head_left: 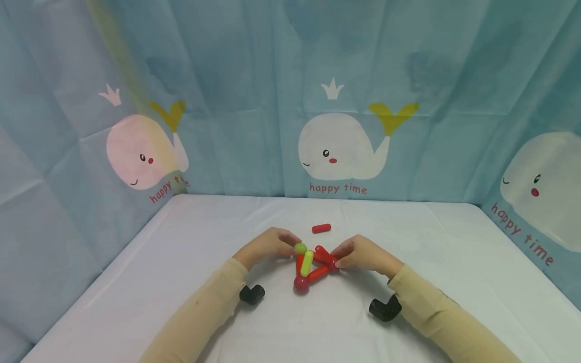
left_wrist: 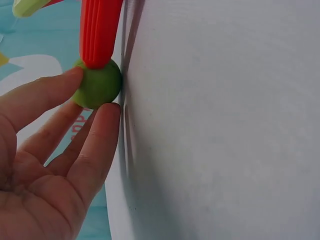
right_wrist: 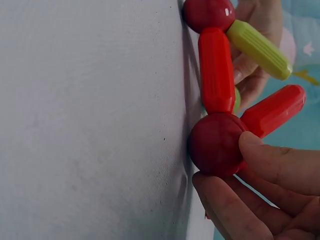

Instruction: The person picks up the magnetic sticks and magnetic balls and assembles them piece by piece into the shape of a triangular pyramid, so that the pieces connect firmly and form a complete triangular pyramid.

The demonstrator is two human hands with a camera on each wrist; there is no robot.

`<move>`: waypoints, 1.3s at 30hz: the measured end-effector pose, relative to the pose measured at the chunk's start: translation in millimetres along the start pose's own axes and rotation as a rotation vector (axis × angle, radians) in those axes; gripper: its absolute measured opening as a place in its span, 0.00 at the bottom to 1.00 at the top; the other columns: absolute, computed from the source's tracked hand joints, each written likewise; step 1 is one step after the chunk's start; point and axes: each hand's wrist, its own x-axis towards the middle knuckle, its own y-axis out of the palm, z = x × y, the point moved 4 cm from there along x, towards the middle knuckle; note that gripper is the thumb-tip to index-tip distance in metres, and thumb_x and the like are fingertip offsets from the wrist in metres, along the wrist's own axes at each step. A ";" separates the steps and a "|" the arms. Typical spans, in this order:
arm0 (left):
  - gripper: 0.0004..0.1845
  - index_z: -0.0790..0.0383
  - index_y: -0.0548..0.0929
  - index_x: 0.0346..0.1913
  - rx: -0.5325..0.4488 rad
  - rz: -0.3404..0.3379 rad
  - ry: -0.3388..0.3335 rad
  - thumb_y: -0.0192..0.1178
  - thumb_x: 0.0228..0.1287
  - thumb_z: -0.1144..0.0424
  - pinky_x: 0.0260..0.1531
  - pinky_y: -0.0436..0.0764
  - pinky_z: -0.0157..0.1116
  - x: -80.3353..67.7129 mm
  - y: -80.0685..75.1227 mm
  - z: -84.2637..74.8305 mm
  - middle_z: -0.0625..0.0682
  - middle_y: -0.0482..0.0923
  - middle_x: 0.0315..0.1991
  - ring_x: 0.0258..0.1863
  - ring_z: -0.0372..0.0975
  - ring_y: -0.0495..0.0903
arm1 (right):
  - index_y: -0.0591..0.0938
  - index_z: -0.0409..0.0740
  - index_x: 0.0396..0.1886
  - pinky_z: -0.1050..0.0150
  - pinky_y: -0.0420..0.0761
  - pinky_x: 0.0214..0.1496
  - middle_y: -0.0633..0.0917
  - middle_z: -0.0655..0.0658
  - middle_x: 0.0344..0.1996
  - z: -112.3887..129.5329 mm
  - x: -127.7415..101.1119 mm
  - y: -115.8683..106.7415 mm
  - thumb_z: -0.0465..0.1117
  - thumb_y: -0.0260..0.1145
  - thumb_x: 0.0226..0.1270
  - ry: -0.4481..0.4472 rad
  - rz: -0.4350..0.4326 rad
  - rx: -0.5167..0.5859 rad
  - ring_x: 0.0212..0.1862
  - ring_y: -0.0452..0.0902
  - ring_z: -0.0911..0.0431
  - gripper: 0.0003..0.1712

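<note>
Head view, lower centre of frame: two hands meet over a small frame of rods and balls on a white table (head_left: pixel 408 322).

Left hand (head_left: pixel 268 246): thumb and forefinger pinch a green ball (head_left: pixel 300 248) at the upper left corner of the structure. Left wrist view confirms it: fingertips (left_wrist: pixel 105 117) press the ball from two sides, and a red ribbed rod (left_wrist: pixel 99 30) joins it from the top of that frame.

Right hand (head_left: pixel 363 254): fingers curl round a dark red ball (right_wrist: pixel 216 144) at the right corner, the thumb over it and the other fingers beneath. In the head view this ball is mostly hidden by the fingertips.

Structure: roughly a triangle lying on the table. A second dark red ball (head_left: pixel 301 284) sits at the lower corner, nearest the camera. A red rod (right_wrist: pixel 216 70) links the two dark red balls. A yellow-green rod (head_left: pixel 307 263) rises from the lower ball toward the green one. Another red rod (right_wrist: pixel 274 109) leans up from the ball in the right hand.

A loose red rod (head_left: pixel 321 228) lies on the table just beyond the hands, apart from the structure.

Backdrop: blue cloth with white whales (head_left: pixel 338 146) and "happy time" lettering.
</note>
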 end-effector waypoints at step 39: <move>0.18 0.57 0.84 0.53 -0.001 -0.138 -0.020 0.70 0.60 0.59 0.52 0.83 0.37 72.0 7.0 -32.8 0.51 0.84 0.50 0.41 0.40 0.84 | 0.87 0.35 0.44 0.61 0.87 0.45 0.90 0.45 0.34 -11.9 -33.3 17.2 0.41 0.75 0.59 0.115 0.023 0.297 0.37 0.88 0.55 0.16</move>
